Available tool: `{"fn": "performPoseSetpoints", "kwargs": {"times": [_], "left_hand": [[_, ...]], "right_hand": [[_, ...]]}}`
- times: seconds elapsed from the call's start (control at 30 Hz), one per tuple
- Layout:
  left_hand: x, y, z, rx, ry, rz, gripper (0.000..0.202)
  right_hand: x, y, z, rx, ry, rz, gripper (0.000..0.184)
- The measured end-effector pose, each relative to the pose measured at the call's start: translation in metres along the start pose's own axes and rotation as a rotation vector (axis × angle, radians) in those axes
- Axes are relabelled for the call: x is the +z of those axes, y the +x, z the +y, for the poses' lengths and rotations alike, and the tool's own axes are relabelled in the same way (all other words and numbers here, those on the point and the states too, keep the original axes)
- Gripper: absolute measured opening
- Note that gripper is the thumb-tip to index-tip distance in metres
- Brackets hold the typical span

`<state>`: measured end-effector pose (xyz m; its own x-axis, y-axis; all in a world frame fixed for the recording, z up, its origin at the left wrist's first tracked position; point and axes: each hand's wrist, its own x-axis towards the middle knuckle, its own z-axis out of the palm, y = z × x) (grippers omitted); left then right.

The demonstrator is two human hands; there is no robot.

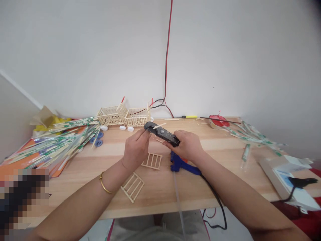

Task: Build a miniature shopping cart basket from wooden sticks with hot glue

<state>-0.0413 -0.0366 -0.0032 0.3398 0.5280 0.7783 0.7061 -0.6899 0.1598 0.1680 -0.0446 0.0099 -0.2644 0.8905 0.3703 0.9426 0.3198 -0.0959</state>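
Observation:
My right hand (pixel 187 145) is closed round the handle of a black cutting tool (pixel 162 132), held just above the wooden table (pixel 225 167). A short thin wooden stick (pixel 159 126) sits in the tool's jaws. My left hand (pixel 136 149) pinches the stick's near end at the tool's tip, fingers closed. Below the hands lie two small ladder-like stick frames, one (pixel 152 161) under my left hand and one (pixel 132 187) nearer the front edge. A blue glue gun (pixel 181 164) lies under my right wrist, its black cord running off the table.
Two stick-built carts with white wheels (pixel 124 117) stand by the back wall. A heap of wrapped sticks (pixel 57 142) covers the left side, more wrappers (pixel 250 137) on the right. A red-topped round tin (pixel 217 122), a yellow-handled screwdriver (pixel 187 117) and a white box (pixel 286 177) are also present.

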Motion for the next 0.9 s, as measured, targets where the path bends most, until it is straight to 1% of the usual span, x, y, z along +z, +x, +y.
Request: {"fn": "performPoseSetpoints", "kwargs": {"times": [0.1,0.2,0.3,0.37,0.5,0.57,0.6,0.67,0.73,0.77,0.8,0.83,0.87,0.9], "left_hand": [[0.0,0.001,-0.002,-0.039,-0.014,-0.012,0.025],[0.0,0.001,-0.005,-0.065,-0.035,-0.012,0.023],[-0.001,0.0,-0.008,-0.084,-0.059,-0.003,0.02],[-0.001,0.0,-0.01,-0.112,-0.078,-0.008,0.019],[-0.003,0.002,-0.01,-0.218,-0.194,-0.033,0.021],[-0.003,0.004,-0.007,-0.343,-0.348,-0.09,0.021],[-0.003,0.005,-0.005,-0.437,-0.468,-0.134,0.022],[-0.002,0.007,-0.002,-0.658,-0.78,-0.207,0.024],[0.0,0.008,0.001,-0.843,-1.089,-0.229,0.025],[0.001,0.008,0.002,-0.904,-1.204,-0.225,0.025],[0.001,0.009,0.002,-0.948,-1.283,-0.217,0.025],[0.001,0.009,0.002,-0.982,-1.331,-0.212,0.024],[0.001,0.009,0.002,-1.009,-1.361,-0.212,0.023],[0.001,0.009,0.002,-1.03,-1.382,-0.213,0.022]], "right_hand": [[-0.001,0.002,0.003,0.021,-0.004,-0.019,0.05],[0.0,0.006,0.014,0.097,-0.013,-0.04,0.051],[0.0,0.01,0.036,0.178,-0.02,-0.096,0.054],[0.001,0.012,0.055,0.233,-0.025,-0.166,0.058],[0.006,0.012,0.088,0.335,-0.057,-0.257,0.064],[0.011,0.01,0.099,0.344,-0.053,-0.314,0.067],[0.014,0.009,0.103,0.342,-0.045,-0.345,0.069],[0.017,0.007,0.108,0.322,-0.031,-0.383,0.075],[0.016,0.006,0.109,0.288,0.001,-0.374,0.086],[0.013,0.006,0.109,0.272,0.042,-0.351,0.092],[0.009,0.005,0.108,0.256,0.118,-0.324,0.097],[0.004,0.005,0.106,0.239,0.244,-0.294,0.098],[-0.001,0.005,0.103,0.22,0.395,-0.262,0.095],[-0.008,0.004,0.099,0.193,0.558,-0.235,0.088]]}}
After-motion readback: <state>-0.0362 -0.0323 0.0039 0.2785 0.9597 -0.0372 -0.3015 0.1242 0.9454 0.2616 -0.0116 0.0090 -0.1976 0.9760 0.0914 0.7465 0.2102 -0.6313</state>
